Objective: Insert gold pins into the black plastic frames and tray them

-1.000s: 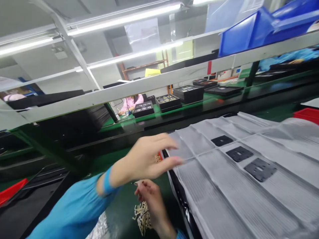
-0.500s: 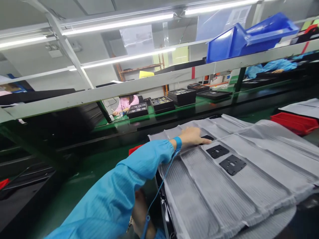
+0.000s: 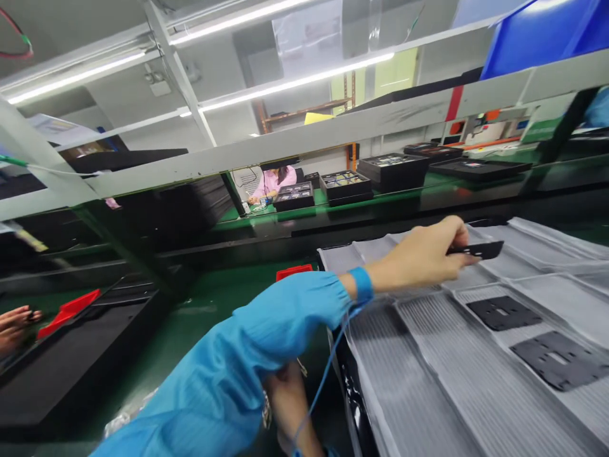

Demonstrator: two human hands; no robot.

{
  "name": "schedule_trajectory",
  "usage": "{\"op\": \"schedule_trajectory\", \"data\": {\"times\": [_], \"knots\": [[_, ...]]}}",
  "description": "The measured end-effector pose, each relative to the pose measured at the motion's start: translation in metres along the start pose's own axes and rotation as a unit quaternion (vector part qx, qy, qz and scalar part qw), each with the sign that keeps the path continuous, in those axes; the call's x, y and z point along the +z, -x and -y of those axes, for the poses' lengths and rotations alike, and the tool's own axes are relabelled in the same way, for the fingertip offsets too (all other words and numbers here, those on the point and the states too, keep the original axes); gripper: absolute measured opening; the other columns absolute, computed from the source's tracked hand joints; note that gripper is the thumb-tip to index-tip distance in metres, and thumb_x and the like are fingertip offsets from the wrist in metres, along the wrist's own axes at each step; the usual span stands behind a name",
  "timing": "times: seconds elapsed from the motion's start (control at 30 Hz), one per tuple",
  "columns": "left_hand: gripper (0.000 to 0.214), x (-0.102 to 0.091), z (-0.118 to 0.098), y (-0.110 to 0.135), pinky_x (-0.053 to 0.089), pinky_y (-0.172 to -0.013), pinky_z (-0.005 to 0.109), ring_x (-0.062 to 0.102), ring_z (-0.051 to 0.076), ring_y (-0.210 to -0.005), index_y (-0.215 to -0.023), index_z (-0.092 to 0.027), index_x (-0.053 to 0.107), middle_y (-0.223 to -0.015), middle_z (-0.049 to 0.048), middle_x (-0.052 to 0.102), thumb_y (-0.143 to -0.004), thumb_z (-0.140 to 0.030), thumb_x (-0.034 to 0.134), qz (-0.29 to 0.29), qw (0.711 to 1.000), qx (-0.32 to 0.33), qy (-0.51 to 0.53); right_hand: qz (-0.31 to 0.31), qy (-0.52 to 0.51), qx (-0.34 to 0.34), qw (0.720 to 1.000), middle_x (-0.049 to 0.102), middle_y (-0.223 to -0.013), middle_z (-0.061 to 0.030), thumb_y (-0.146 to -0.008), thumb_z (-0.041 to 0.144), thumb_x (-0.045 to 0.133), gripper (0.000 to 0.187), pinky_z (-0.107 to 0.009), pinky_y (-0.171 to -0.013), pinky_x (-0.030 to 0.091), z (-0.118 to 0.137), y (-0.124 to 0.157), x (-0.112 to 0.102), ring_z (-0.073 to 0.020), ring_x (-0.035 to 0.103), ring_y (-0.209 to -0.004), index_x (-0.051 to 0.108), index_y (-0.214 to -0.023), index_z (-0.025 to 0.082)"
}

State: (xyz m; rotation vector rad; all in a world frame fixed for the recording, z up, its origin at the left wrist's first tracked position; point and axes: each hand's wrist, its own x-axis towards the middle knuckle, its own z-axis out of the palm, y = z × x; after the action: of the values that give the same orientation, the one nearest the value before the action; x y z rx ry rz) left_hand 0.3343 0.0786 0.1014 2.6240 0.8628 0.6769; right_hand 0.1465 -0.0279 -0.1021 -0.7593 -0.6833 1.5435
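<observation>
While the left hand (image 3: pixel 421 255), fingers closed to a pinch, grips a thin black plate (image 3: pixel 491 250) edge-on over the ribbed grey sheet (image 3: pixel 404 381), two more flat plates (image 3: pixel 486 313) lie on it; the right hand (image 3: pixel 289 395) is partly hidden behind the blue sleeve (image 3: pixel 247 355), its grasp impossible to tell.

Bright overhead fluorescent tubes (image 3: pixel 295 84); green surface (image 3: pixel 214 298) dimmer, soft reflections. Hard glints on black plastic (image 3: pixel 351 381). Wide-angle stretch at edges, slight motion blur; held black plate (image 3: pixel 490 251) nearly featureless.
</observation>
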Motion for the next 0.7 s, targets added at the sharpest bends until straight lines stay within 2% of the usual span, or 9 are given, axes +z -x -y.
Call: {"op": "schedule_trajectory", "data": {"times": [0.03,0.1,0.13,0.23,0.33,0.43,0.53,0.6,0.7], "knots": [[0.007,-0.017,0.005,0.014,0.052,-0.063,0.016,0.08,0.008,-0.074,-0.092,-0.016,0.06,-0.099,-0.0036,0.082,-0.096,-0.021,0.064,-0.009,1.0,0.008,0.017,0.007,0.0,0.008,1.0,0.074,-0.114,-0.0061,-0.102,0.04,0.071,0.03,-0.038,-0.082,0.064,-0.002,-0.002,-0.001,-0.0189,0.074,-0.094,0.07,-0.119,0.016],[0.013,-0.053,0.02,0.052,0.056,-0.061,0.017,0.076,0.007,-0.065,-0.109,-0.018,0.063,-0.106,-0.0002,0.082,-0.098,-0.019,0.069,-0.025,0.998,0.022,0.045,0.013,-0.006,0.016,1.0,0.072,-0.085,-0.0013,-0.096,0.05,0.076,0.035,-0.028,-0.067,0.059,-0.001,-0.005,-0.004,-0.0141,0.068,-0.072,0.072,-0.098,0.015],[0.014,-0.071,0.029,0.075,0.056,-0.056,0.019,0.074,0.009,-0.061,-0.11,-0.019,0.066,-0.106,0.0016,0.081,-0.097,-0.015,0.071,-0.08,0.994,0.022,0.067,0.009,-0.013,0.015,1.0,0.069,-0.074,0.0003,-0.091,0.056,0.079,0.041,-0.026,-0.061,0.055,0.001,-0.005,-0.005,-0.013,0.064,-0.065,0.072,-0.089,0.016],[0.008,-0.114,0.052,0.152,0.056,-0.057,0.025,0.072,0.015,-0.064,-0.103,-0.022,0.074,-0.087,-0.0009,0.076,-0.095,-0.021,0.076,-0.221,0.973,-0.065,0.033,-0.01,-0.031,0.015,0.999,0.069,-0.07,-0.0006,-0.086,0.062,0.081,0.046,-0.024,-0.06,0.052,0.012,-0.001,-0.011,-0.0134,0.063,-0.064,0.073,-0.088,0.017],[0.008,-0.13,0.067,0.226,0.06,-0.067,0.03,0.077,0.024,-0.087,-0.099,-0.024,0.08,-0.099,0.0049,0.08,-0.092,-0.029,0.079,-0.265,0.948,-0.177,-0.015,-0.028,-0.041,0.013,0.999,0.072,-0.075,-0.001,-0.089,0.057,0.08,0.039,-0.024,-0.066,0.055,0.02,0.008,-0.016,-0.0137,0.066,-0.068,0.074,-0.093,0.018],[0.012,-0.114,0.077,0.285,0.05,-0.047,0.024,0.07,0.019,-0.063,-0.1,-0.026,0.081,-0.077,0.0019,0.077,-0.09,-0.032,0.082,-0.247,0.922,-0.297,0.001,-0.028,-0.045,0.007,0.999,0.077,-0.087,-0.0034,-0.089,0.052,0.082,0.033,-0.026,-0.075,0.058,0.023,0.015,-0.02,-0.0159,0.072,-0.08,0.074,-0.097,0.021],[0.019,-0.076,0.08,0.324,0.035,-0.035,0.018,0.054,0.011,-0.041,-0.106,-0.027,0.077,-0.054,-0.0066,0.062,-0.089,-0.03,0.084,-0.262,0.878,-0.392,0.087,-0.031,-0.022,-0.013,0.999,0.077,-0.128,-0.0076,-0.092,0.043,0.081,0.02,-0.03,-0.102,0.055,0.026,0.02,-0.021,-0.0201,0.071,-0.121,0.076,-0.095,0.024],[0.018,-0.051,0.077,0.338,0.04,-0.038,0.015,0.056,0.01,-0.04,-0.106,-0.027,0.075,-0.054,-0.0074,0.063,-0.09,-0.028,0.083,-0.293,0.848,-0.422,0.13,-0.02,0.027,-0.043,0.999,0.073,-0.141,-0.0072,-0.096,0.036,0.076,0.01,-0.035,-0.113,0.049,0.029,0.022,-0.018,-0.0217,0.066,-0.135,0.075,-0.095,0.025],[0.01,-0.028,0.066,0.341,0.052,-0.048,0.015,0.064,0.01,-0.048,-0.104,-0.026,0.073,-0.06,-0.0054,0.068,-0.095,-0.028,0.077,-0.308,0.826,-0.45,0.14,0.005,0.097,-0.067,0.993,0.074,-0.137,-0.006,-0.097,0.027,0.072,0.005,-0.04,-0.115,0.049,0.035,0.025,-0.013,-0.0226,0.067,-0.134,0.075,-0.093,0.027]]}}
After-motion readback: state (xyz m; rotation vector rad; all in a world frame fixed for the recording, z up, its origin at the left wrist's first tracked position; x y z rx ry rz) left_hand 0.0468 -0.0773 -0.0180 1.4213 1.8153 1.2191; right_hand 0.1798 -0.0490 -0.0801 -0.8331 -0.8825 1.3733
